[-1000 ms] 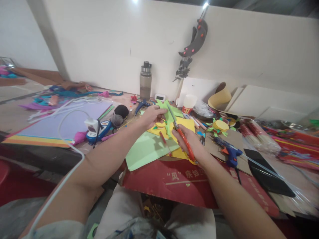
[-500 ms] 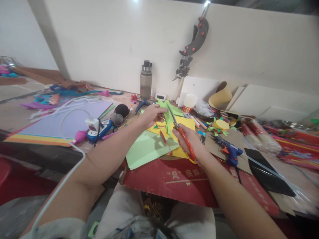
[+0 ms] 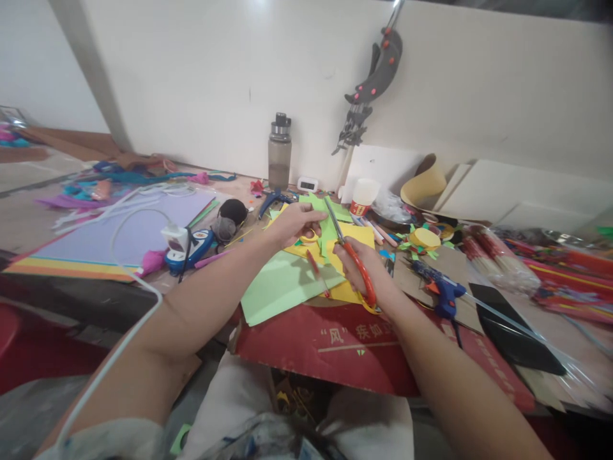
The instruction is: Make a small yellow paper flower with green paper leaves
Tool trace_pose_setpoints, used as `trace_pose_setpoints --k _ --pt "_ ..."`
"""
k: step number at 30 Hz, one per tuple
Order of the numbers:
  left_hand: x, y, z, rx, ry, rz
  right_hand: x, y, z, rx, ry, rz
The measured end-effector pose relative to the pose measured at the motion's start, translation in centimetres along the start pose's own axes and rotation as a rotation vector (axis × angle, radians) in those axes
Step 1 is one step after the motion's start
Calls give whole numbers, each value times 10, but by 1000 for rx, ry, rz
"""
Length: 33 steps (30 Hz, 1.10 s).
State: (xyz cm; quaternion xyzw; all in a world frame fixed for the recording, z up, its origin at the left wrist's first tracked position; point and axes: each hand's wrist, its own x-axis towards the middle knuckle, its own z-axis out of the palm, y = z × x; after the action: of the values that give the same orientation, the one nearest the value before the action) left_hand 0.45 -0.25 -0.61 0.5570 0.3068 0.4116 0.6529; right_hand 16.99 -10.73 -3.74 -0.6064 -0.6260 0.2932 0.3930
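Note:
In the head view, my right hand (image 3: 360, 265) is closed round a pair of scissors (image 3: 364, 278) with orange-red handles, the blades pointing up and away from me. Pinched in my left hand (image 3: 302, 223) is a piece of green paper (image 3: 329, 233), which lies against the scissor blades. Whether the blades are apart is too blurred to tell. Beneath my hands are yellow paper (image 3: 360, 236), a pale green sheet (image 3: 275, 287) and a red pen (image 3: 313, 263). A red printed board (image 3: 306, 345) lies under these sheets at the table's near edge.
A water bottle (image 3: 280, 153) stands by the wall. A blue glue gun (image 3: 447, 295) lies to the right, near a round yellow paper piece (image 3: 425, 239) with green tabs. On the left are a power strip (image 3: 191, 249), a white cable (image 3: 138, 326) and lilac sheets (image 3: 129, 230).
The scissor blades and the green paper have shifted slightly against each other, and my left hand has moved a little to the right. Both hands keep their grip.

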Motion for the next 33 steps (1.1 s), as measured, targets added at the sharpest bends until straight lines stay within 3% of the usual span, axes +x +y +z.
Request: trace_pose_setpoints --k 5,11,13,19,23,33 --pt "1 0 1 65 34 24 -2 -9 0 65 -18 124" --pt "2 1 -1 1 86 30 0 -9 0 99 -16 154" --pt "3 2 -3 -60 106 62 1 -9 -1 94 -19 127" --pt "8 5 -12 -176 231 168 1 -10 -11 -75 -64 -139" --pt "7 6 -13 -212 296 179 -1 -11 -13 -135 -93 -113" --pt "3 7 -3 -289 298 183 -2 -10 -13 -148 -104 -134"
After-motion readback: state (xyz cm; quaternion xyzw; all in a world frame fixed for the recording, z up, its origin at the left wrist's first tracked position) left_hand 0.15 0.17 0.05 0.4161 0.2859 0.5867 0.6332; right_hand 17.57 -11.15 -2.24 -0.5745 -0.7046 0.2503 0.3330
